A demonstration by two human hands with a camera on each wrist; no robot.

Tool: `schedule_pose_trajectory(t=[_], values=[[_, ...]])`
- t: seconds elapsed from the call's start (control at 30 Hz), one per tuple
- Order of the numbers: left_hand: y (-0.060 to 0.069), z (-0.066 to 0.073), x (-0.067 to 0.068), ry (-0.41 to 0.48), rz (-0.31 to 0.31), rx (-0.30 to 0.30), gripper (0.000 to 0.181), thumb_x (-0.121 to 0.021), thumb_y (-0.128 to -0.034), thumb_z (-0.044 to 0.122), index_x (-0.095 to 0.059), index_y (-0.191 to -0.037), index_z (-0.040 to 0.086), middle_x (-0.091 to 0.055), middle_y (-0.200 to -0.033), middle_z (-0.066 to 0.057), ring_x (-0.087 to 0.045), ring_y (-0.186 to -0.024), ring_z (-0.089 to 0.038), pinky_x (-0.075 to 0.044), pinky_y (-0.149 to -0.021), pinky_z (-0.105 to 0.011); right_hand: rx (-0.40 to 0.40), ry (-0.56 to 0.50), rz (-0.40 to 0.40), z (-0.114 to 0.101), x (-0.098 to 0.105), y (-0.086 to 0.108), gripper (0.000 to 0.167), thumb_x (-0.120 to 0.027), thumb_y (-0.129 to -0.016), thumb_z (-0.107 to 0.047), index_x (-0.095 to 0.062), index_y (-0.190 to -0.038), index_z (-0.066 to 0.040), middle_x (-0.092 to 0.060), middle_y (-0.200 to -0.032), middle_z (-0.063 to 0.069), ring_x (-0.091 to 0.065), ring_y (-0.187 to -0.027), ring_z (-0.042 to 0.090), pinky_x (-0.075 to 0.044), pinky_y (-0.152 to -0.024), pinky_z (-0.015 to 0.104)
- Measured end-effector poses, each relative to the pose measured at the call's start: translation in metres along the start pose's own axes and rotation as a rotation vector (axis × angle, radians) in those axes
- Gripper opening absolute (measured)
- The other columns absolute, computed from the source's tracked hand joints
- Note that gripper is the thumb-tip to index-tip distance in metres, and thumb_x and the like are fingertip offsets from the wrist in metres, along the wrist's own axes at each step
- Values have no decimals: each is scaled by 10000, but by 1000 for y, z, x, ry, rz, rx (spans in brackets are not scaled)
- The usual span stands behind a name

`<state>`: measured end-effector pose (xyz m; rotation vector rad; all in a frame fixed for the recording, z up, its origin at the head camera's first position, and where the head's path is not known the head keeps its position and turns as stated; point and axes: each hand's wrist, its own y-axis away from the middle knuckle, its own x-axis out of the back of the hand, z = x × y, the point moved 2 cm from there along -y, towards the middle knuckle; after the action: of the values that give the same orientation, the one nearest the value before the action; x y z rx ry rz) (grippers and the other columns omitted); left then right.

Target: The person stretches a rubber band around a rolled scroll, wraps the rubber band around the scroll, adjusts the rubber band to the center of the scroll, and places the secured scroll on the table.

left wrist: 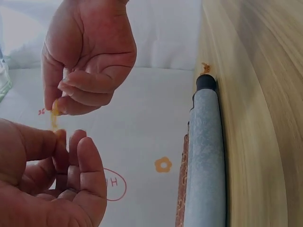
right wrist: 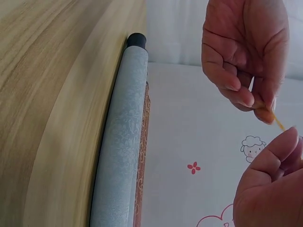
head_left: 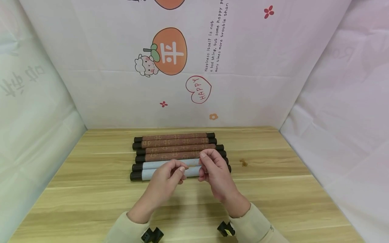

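Note:
Between my two hands a thin yellow rubber band is stretched, one end pinched by each hand. My left hand holds its end between thumb and forefinger, the other fingers loosely bent. On the opposite side my right hand pinches the other end with thumb and fingertips. Both hands are above two light blue scrolls with black end knobs, partly covering them. Behind these lie several brown patterned scrolls, side by side in the same row. In the right wrist view the band shows as a short yellow line.
A small heap of orange-brown bands lies on the wooden table, right of the scrolls. White printed cloth stands behind the table, with further white sheets at both sides.

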<state>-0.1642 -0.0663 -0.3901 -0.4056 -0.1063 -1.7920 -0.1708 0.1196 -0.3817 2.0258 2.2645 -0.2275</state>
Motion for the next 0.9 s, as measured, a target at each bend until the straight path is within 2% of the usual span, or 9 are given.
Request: schedule_pose_trajectory(t=[0.17,0.3,0.53,0.77,0.9], values=[[-1,0,0,216,29,93,208,-509,-1105,218,-647,-1126,65,-665,-1081,-105,-687,-962,-248,-612,-834,-300,-9,32,-11,3,0,0,207,-521,-1101,-291,-512,-1135,-88,-496,-911,39,-478,-649,153,-490,-597,262],[-1,1,-2,298,9,118,222,-479,-1113,214,-605,-1155,36,-645,-1196,-122,-685,-999,-273,-609,-843,-332,-12,56,-20,5,-1,-1,198,-547,-1090,-281,-528,-1116,-86,-522,-941,36,-501,-655,155,-506,-604,263],[0,0,-2,305,-32,101,218,-473,-1112,190,-567,-1182,6,-666,-1240,-165,-710,-992,-275,-611,-832,-337,-21,24,-21,3,0,-1,211,-555,-1085,-277,-564,-1081,-66,-593,-1037,55,-553,-692,133,-530,-619,253],[0,-2,-2,263,-5,122,223,-491,-1105,189,-590,-1247,47,-667,-1016,-136,-683,-872,-248,-588,-778,-310,7,-14,-30,-1,2,-1,303,-538,-1089,-338,-632,-954,-83,-620,-1021,40,-593,-833,156,-564,-716,277],[-1,-2,-2,232,-2,121,296,-514,-1106,285,-616,-1297,85,-691,-1172,-106,-701,-970,-275,-592,-803,-331,46,5,-23,-2,3,-2,281,-561,-1082,-314,-619,-917,-94,-607,-951,38,-584,-901,182,-563,-816,319]])
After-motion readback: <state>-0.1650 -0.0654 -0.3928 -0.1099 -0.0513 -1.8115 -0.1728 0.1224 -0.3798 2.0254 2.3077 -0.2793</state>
